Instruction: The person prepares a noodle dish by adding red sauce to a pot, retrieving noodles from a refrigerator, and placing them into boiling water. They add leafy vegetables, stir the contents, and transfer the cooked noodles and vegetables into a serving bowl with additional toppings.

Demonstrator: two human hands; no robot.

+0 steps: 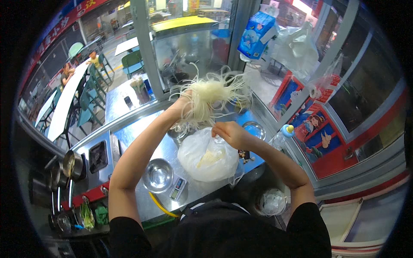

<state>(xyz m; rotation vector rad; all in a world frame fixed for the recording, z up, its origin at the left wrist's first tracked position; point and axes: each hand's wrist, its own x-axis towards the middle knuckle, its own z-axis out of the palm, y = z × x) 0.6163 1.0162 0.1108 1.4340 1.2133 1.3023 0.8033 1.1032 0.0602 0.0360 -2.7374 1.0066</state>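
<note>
A large bundle of pale noodles (209,92) is lifted above the counter, with loose strands hanging out on every side. My left hand (187,96) grips it, its fingers mostly hidden behind the strands. Below stands a translucent white plastic bag (193,158) with more pale noodles (211,158) inside. My right hand (227,132) pinches the rim of this bag at its far side. Left of the bag sit a shiny metal bowl (158,175) and a small digital scale (178,189).
Steel counter (145,206) runs along a window frame. Another metal bowl (254,130) and a bottle with a blue-and-yellow cap (287,130) stand right. Pots (72,164) are at left. A blue tissue pack (257,35) hangs by the glass. People (66,74) sit outside.
</note>
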